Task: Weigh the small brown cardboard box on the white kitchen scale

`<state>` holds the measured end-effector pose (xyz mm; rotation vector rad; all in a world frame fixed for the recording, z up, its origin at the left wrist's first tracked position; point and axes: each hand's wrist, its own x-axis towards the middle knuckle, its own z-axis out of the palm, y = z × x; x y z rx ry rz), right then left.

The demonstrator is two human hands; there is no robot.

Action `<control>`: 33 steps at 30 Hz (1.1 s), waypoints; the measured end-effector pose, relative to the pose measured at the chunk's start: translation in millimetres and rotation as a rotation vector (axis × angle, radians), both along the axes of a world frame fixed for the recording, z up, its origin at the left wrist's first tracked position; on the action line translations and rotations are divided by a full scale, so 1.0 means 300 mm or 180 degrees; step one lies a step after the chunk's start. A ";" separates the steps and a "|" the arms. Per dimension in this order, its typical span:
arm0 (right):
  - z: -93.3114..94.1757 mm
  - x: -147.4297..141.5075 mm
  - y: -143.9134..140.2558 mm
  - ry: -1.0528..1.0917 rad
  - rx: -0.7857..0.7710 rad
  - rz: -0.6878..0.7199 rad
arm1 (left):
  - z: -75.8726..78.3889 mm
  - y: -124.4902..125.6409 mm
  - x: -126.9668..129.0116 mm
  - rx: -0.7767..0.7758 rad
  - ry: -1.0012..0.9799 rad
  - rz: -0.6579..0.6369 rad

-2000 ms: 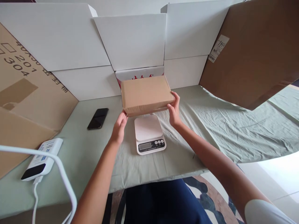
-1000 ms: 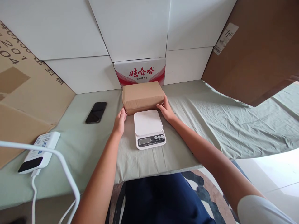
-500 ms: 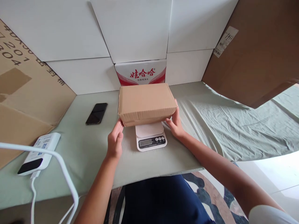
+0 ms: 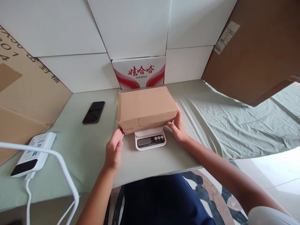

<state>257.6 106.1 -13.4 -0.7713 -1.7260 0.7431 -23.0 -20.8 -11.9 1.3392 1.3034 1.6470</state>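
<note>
A tabletop (image 4: 211, 125) covered with a wrinkled pale green cloth is walled in by white cardboard panels (image 4: 131, 28) at the back and brown cardboard sheets (image 4: 257, 50) at both sides. A red-and-white printed carton (image 4: 139, 73) stands against the back wall. Just in front of it, a plain brown cardboard box (image 4: 146, 107) sits over a small white digital scale (image 4: 150, 140), hiding the platform; only the display and buttons show at the near edge. The left hand (image 4: 113, 150) has an open grip, fingertips at the box's near left lower corner. The right hand (image 4: 178, 126) cups the box's right end, its grip spread against the side. A black phone (image 4: 93, 112) lies well to the left, a white power bank (image 4: 32, 157) with its white cable (image 4: 61, 168) near the left front edge. The cloth to the right lies bare up to the table's front edge.
</note>
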 end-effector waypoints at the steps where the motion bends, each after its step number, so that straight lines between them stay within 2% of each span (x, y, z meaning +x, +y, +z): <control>1: 0.002 0.000 -0.002 0.0008 -0.0005 0.0013 | -0.004 0.000 -0.002 0.0015 -0.0012 0.0003; 6: 0.008 -0.004 -0.006 0.0092 -0.0018 0.0037 | -0.016 -0.002 -0.008 0.0043 -0.0004 0.0120; 14: 0.025 -0.012 -0.017 0.0071 -0.0026 -0.0003 | -0.010 -0.003 -0.001 -0.0044 0.0009 0.0308; 21: 0.034 -0.010 -0.016 0.0338 -0.0067 -0.0224 | 0.000 0.006 0.004 -0.0012 -0.0040 0.0293; 33: 0.031 -0.011 -0.015 0.0167 -0.0094 -0.0043 | -0.012 0.003 -0.001 -0.0024 0.0116 0.0189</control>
